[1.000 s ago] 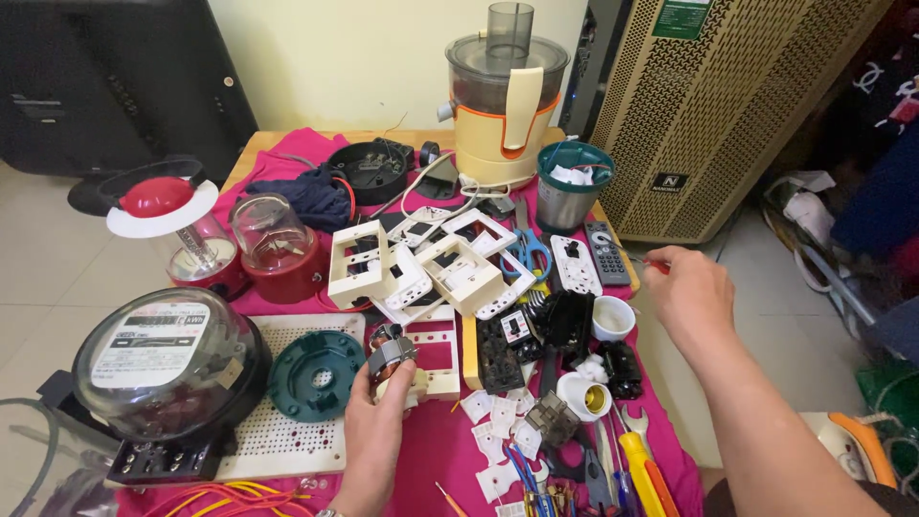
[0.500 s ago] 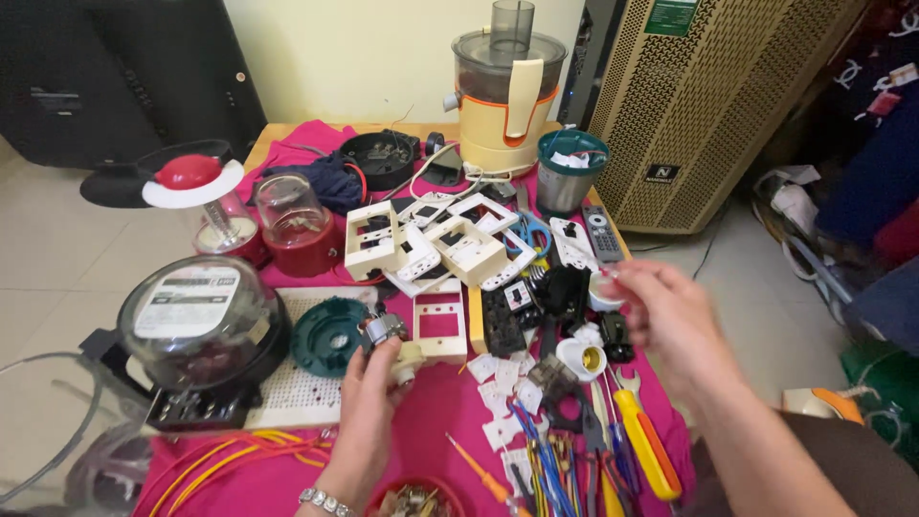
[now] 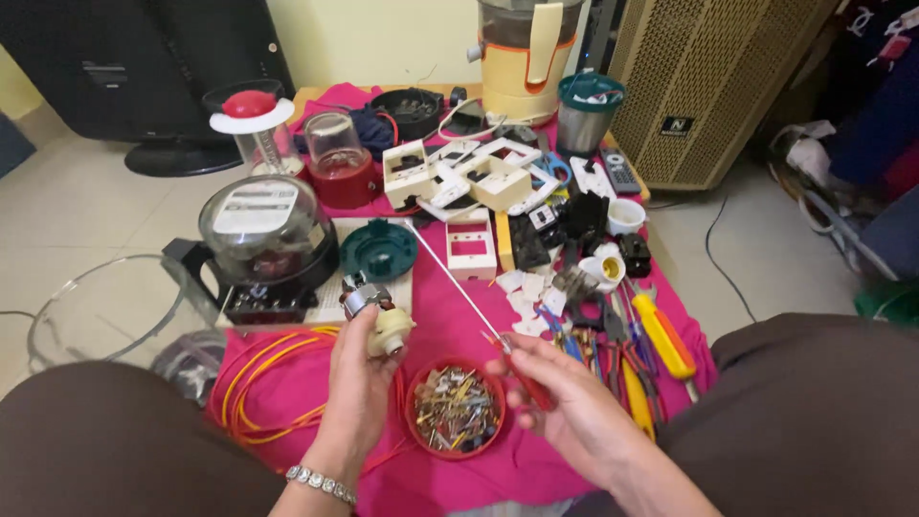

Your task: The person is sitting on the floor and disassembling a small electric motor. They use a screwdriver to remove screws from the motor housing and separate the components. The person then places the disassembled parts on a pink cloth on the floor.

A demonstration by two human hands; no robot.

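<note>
Two hands: left hand (image 3: 359,383) clasps small motor (image 3: 375,316); right hand (image 3: 565,402) holds screwdriver (image 3: 479,316).

Bare pink cloth (image 3: 450,297) shows only mid-surface, a strip between the green round cap (image 3: 379,250) and red bowl of screws (image 3: 456,408). Right edge blocked by piled hand tools (image 3: 632,354); left edge by the glass-domed meter (image 3: 260,230) and orange wire coils (image 3: 273,383); far edge crowded.

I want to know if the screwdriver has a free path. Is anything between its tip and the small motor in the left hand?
Nothing visible. The screwdriver, held in the right hand, points up and left past the small motor in the left hand; only pink cloth shows between them.
</note>
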